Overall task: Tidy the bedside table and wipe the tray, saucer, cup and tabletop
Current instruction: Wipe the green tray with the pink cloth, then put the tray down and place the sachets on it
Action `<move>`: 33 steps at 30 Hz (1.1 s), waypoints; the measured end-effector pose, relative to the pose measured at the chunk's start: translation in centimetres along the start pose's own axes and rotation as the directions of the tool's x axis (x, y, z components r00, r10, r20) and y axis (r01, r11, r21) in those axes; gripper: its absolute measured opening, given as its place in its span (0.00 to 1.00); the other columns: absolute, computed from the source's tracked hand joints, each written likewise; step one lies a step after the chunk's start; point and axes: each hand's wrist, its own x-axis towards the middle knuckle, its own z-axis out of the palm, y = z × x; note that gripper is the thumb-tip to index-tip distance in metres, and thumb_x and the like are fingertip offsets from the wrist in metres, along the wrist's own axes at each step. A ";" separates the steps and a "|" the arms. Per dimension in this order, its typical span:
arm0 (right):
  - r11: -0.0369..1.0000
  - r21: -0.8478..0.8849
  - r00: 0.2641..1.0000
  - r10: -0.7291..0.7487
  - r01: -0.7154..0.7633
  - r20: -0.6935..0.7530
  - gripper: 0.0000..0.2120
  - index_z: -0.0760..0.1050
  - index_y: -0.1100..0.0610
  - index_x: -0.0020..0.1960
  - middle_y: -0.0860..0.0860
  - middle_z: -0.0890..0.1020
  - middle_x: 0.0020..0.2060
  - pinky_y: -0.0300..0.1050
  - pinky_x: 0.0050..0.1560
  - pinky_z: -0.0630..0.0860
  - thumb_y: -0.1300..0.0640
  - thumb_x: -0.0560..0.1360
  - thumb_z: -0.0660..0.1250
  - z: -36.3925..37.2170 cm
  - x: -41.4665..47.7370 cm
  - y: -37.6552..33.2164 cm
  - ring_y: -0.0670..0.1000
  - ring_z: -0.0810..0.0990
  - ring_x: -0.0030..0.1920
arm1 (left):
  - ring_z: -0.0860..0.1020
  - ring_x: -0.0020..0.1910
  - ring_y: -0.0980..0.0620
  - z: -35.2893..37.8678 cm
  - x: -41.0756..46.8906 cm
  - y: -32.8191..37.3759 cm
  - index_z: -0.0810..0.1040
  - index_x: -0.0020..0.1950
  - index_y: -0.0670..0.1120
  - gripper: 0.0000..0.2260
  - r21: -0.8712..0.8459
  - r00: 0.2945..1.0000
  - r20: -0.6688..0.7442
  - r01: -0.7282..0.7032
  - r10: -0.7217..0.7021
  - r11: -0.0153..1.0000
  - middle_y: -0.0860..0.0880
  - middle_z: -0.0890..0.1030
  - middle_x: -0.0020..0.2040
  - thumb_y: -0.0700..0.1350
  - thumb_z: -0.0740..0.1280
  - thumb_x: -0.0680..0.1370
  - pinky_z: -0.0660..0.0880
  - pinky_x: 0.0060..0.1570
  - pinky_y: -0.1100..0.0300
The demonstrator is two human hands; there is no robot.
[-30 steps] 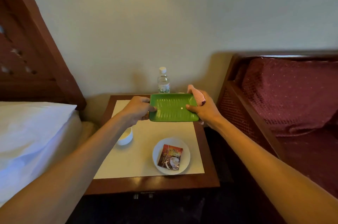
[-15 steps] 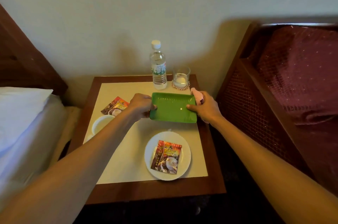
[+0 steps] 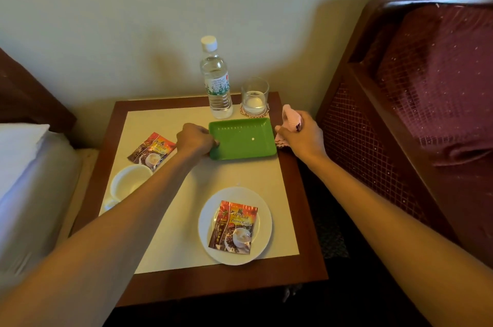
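The left hand (image 3: 196, 140) is pinching the left rim of the green tray (image 3: 242, 140), which seems to be resting at the back right of the tabletop (image 3: 240, 174). The right hand (image 3: 306, 137) is clutching a bunched pink cloth (image 3: 290, 116) just beside it. I'd say they're on the tray-wiping step, and next the cloth needs sweeping across the tray.

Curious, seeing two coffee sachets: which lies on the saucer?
The near sachet, on the white saucer; the far sachet lies on the tabletop by the cup.

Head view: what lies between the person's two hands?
The green rectangular plastic tray, seen in the head view; left hand holds its left edge, right hand grips a pink cloth beside it.
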 end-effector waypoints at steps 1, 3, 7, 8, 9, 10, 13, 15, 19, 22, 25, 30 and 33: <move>1.000 -0.007 1.000 -0.011 0.011 -0.019 0.26 0.73 0.56 0.67 0.50 0.80 0.55 0.50 0.56 0.79 0.51 0.73 0.75 0.0 0.0 0.1 0.49 0.79 0.54 | 0.83 0.49 0.42 0.1 0.0 0.0 0.85 0.52 0.43 0.15 0.025 1.000 -0.009 -0.017 0.017 1.000 0.42 0.84 0.50 0.40 0.80 0.67 0.83 0.47 0.46; 1.000 -0.010 0.999 -0.021 0.020 -0.043 0.26 0.73 0.54 0.67 0.51 0.80 0.56 0.54 0.57 0.79 0.49 0.73 0.75 -0.2 0.0 0.2 0.51 0.80 0.56 | 0.82 0.51 0.41 0.2 -0.2 0.2 0.85 0.54 0.43 0.16 0.072 0.998 -0.022 -0.057 0.059 0.996 0.41 0.84 0.52 0.42 0.80 0.67 0.81 0.51 0.47; 0.997 0.065 0.998 -0.029 0.033 -0.059 0.24 0.74 0.53 0.66 0.49 0.81 0.55 0.51 0.54 0.81 0.49 0.73 0.75 -0.6 -0.6 0.1 0.49 0.82 0.54 | 0.79 0.57 0.41 0.5 -0.4 0.3 0.83 0.59 0.42 0.19 0.126 0.992 -0.046 -0.108 0.115 0.986 0.41 0.81 0.58 0.43 0.79 0.70 0.79 0.56 0.47; 0.996 0.083 0.998 -0.035 0.040 -0.058 0.24 0.74 0.54 0.66 0.48 0.81 0.54 0.48 0.53 0.81 0.49 0.74 0.74 -0.7 -0.8 0.0 0.48 0.82 0.53 | 0.78 0.58 0.41 0.5 -0.4 0.3 0.82 0.60 0.42 0.19 0.138 0.991 -0.044 -0.115 0.123 0.984 0.41 0.81 0.59 0.43 0.79 0.70 0.78 0.56 0.47; 0.994 0.099 0.998 -0.037 0.042 -0.053 0.24 0.74 0.54 0.66 0.48 0.81 0.53 0.45 0.52 0.81 0.50 0.74 0.74 -0.7 -1.0 -0.2 0.47 0.82 0.53 | 0.78 0.58 0.42 0.5 -0.5 0.2 0.82 0.61 0.42 0.20 0.151 0.991 -0.042 -0.121 0.129 0.981 0.40 0.81 0.59 0.44 0.78 0.71 0.78 0.56 0.48; 0.992 0.118 0.998 -0.041 0.046 -0.047 0.23 0.74 0.55 0.67 0.48 0.81 0.53 0.42 0.50 0.81 0.50 0.74 0.74 -0.8 -1.2 -0.5 0.47 0.82 0.52 | 0.78 0.59 0.42 0.4 -0.8 0.2 0.81 0.62 0.42 0.21 0.165 0.989 -0.047 -0.131 0.141 0.977 0.41 0.81 0.60 0.46 0.78 0.71 0.77 0.57 0.49; 0.985 0.160 0.998 -0.054 0.058 -0.024 0.22 0.74 0.54 0.66 0.45 0.81 0.50 0.39 0.49 0.81 0.49 0.75 0.73 -0.7 -1.9 -1.2 0.44 0.82 0.51 | 0.77 0.60 0.43 -0.4 -1.8 0.0 0.77 0.66 0.43 0.24 0.235 0.970 -0.067 -0.214 0.236 0.948 0.42 0.81 0.60 0.49 0.76 0.73 0.73 0.55 0.51; 0.982 0.174 0.998 -0.068 0.069 -0.016 0.21 0.74 0.52 0.65 0.41 0.80 0.48 0.38 0.48 0.81 0.49 0.75 0.73 -0.6 -2.7 -1.7 0.42 0.82 0.49 | 0.78 0.55 0.45 -1.4 -3.1 -0.4 0.78 0.65 0.44 0.21 0.258 0.941 -0.044 -0.313 0.335 0.914 0.44 0.82 0.56 0.48 0.75 0.75 0.72 0.50 0.54; 0.963 0.268 0.998 -0.050 0.038 0.036 0.16 0.74 0.49 0.60 0.45 0.83 0.48 0.38 0.44 0.81 0.48 0.75 0.72 0.2 -4.7 -3.3 0.42 0.83 0.47 | 0.80 0.45 0.50 -3.5 -6.7 -1.5 0.82 0.59 0.45 0.12 0.160 0.878 0.062 -0.478 0.474 0.864 0.48 0.83 0.48 0.48 0.71 0.78 0.76 0.45 0.55; 0.915 0.395 0.981 0.006 -0.083 0.194 0.19 0.75 0.54 0.62 0.53 0.85 0.45 0.39 0.29 0.78 0.44 0.77 0.69 1.4 -6.8 -5.3 0.48 0.84 0.36 | 0.82 0.42 0.49 -5.0 -9.2 -2.3 0.80 0.57 0.45 0.10 -0.092 0.886 0.146 -0.430 0.440 0.898 0.48 0.83 0.46 0.48 0.64 0.82 0.81 0.46 0.49; 0.897 0.425 0.955 -0.012 -0.121 0.298 0.14 0.77 0.54 0.60 0.51 0.85 0.47 0.36 0.33 0.80 0.47 0.80 0.65 2.7 -8.8 -6.8 0.45 0.86 0.40 | 0.82 0.42 0.47 -6.2 -10.6 -4.2 0.79 0.58 0.44 0.09 -0.119 0.906 0.130 -0.388 0.402 0.914 0.45 0.83 0.47 0.42 0.62 0.83 0.80 0.48 0.48; 0.922 0.363 0.950 0.017 -0.136 0.311 0.16 0.77 0.54 0.60 0.47 0.84 0.46 0.31 0.34 0.78 0.44 0.80 0.65 2.7 -11.0 -7.2 0.39 0.84 0.38 | 0.81 0.48 0.49 -5.9 -12.2 -8.8 0.81 0.57 0.44 0.11 0.216 0.868 0.276 -0.475 0.414 0.853 0.47 0.83 0.50 0.46 0.73 0.76 0.69 0.44 0.63; 0.945 0.281 0.944 0.071 -0.167 0.323 0.21 0.76 0.53 0.60 0.51 0.85 0.47 0.44 0.37 0.83 0.38 0.77 0.65 2.2 -11.8 -6.8 0.47 0.86 0.40 | 0.75 0.56 0.47 -4.5 -13.4 -10.1 0.80 0.62 0.46 0.22 0.331 0.802 0.405 -0.575 0.438 0.748 0.45 0.76 0.58 0.56 0.74 0.73 0.70 0.53 0.58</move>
